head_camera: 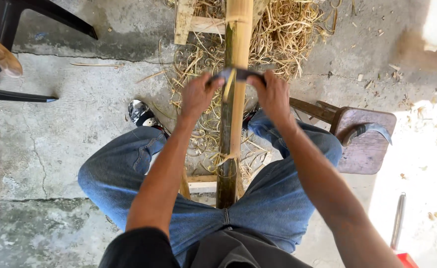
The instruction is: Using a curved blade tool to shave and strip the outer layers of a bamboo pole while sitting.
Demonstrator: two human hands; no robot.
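A long bamboo pole (238, 34) runs away from me between my knees, pale where its skin is shaved and green lower down. A dark two-handled scraping blade (239, 74) lies across the pole. My left hand (197, 94) grips its left end and my right hand (273, 97) grips its right end. A pale shaving curls up at the blade. I sit astride in blue jeans, with the pole's near end (226, 183) between my thighs.
A heap of curled bamboo shavings (288, 30) covers the concrete floor around a wooden frame (185, 20). A wooden stool (365, 144) at right carries a curved blade (370, 130). A metal rod (398, 221) lies at lower right. Black chair legs (20, 97) stand at upper left.
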